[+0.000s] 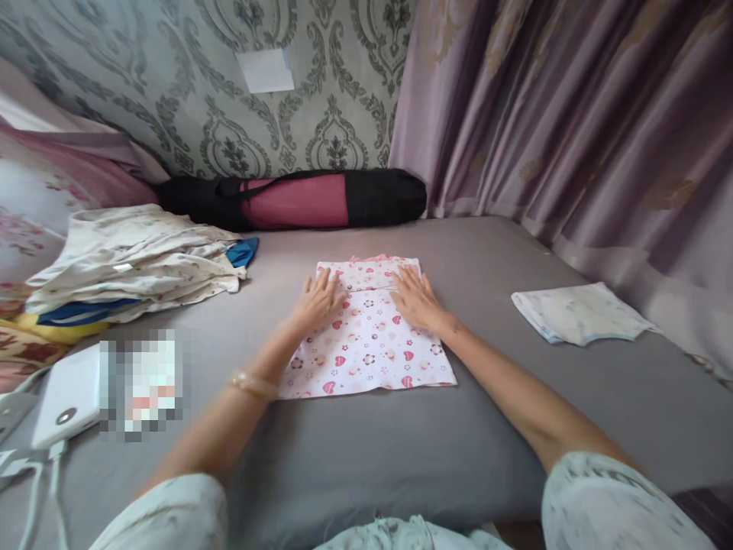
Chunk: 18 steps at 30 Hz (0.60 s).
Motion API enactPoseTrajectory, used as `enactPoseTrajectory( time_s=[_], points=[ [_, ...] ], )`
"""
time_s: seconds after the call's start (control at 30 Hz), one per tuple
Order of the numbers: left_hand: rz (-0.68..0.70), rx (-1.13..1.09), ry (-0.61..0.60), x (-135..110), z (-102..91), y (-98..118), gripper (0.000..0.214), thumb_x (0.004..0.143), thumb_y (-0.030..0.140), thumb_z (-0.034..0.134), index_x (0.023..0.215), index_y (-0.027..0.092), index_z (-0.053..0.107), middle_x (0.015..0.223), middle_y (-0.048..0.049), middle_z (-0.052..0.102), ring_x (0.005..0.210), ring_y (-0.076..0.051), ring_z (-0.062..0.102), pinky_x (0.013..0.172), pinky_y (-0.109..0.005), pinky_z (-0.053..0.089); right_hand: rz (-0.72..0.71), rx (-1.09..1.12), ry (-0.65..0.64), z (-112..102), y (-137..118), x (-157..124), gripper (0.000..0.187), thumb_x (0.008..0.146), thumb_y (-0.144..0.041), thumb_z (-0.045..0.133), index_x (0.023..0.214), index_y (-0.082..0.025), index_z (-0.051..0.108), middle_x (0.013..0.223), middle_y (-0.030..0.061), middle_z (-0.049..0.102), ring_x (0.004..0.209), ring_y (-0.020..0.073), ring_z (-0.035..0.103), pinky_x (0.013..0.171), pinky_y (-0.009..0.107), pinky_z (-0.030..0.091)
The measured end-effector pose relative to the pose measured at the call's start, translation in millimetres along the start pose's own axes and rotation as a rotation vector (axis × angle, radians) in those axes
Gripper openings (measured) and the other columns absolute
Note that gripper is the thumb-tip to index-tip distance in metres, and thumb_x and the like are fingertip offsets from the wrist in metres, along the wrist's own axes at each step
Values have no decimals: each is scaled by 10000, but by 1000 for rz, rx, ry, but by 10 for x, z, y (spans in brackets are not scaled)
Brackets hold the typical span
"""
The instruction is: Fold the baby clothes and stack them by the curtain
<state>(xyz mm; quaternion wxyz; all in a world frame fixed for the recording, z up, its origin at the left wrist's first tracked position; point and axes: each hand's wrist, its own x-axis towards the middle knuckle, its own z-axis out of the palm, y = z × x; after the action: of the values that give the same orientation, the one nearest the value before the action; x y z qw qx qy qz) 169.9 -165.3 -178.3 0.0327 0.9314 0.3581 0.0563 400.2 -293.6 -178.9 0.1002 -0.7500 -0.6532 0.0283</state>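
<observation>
A white cloth printed with pink hearts and flowers [369, 347] lies flat and folded on the grey bed sheet [401, 451]. My left hand [317, 299] rests palm down on its upper left part, fingers stretched out. My right hand [414, 296] lies flat on its upper right part, fingers spread. Neither hand grips anything. A pink edge [372, 259] shows at the cloth's far end.
A pile of folded pale clothes [131, 260] sits at the left. A small folded white cloth [578, 313] lies at the right. A black and maroon rolled bag [298, 200] lies along the wall. White devices [66, 397] and cables are at the near left. Curtains [573, 114] hang on the right.
</observation>
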Motion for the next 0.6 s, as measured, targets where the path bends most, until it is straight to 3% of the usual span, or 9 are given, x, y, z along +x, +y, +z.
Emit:
enactPoseTrajectory(
  time_s=[0.1,0.17,0.33,0.47,0.6],
  points=[
    [244,-53,-93,-331,45,196,652,971,552,167,1492,174,269,1572,-121,231,1463,-219,149,1182,-450,95,-138,30,-105,11,-166,-351,604,982,-497,221,1512,-213,271,1594,64,163,1465,241,90,1174,479,51],
    [303,-62,-103,-496,111,279,669,967,568,160,1498,172,255,1574,-123,220,1466,-214,127,1183,-437,86,-151,33,-130,40,-231,-502,605,982,-518,212,1510,-232,280,1592,61,173,1464,252,94,1170,496,55],
    [274,-40,-92,-584,182,337,673,970,562,167,1502,158,244,1576,-125,205,1468,-230,110,1182,-446,79,-125,21,-110,75,-249,-553,598,989,-500,206,1506,-212,293,1586,76,194,1460,258,119,1169,504,53],
    [238,-30,-101,-599,97,384,639,979,529,193,1489,152,272,1568,-139,226,1464,-237,136,1177,-459,110,-135,41,-132,24,-237,-542,583,991,-476,227,1504,-209,298,1587,75,186,1460,258,114,1172,499,45],
    [293,-74,-105,-832,-37,498,611,981,512,234,1461,145,324,1543,-163,286,1452,-250,189,1171,-476,157,-216,116,-220,-103,-348,-741,589,993,-485,223,1516,-218,263,1598,62,118,1467,240,63,1178,478,24]
  ],
)
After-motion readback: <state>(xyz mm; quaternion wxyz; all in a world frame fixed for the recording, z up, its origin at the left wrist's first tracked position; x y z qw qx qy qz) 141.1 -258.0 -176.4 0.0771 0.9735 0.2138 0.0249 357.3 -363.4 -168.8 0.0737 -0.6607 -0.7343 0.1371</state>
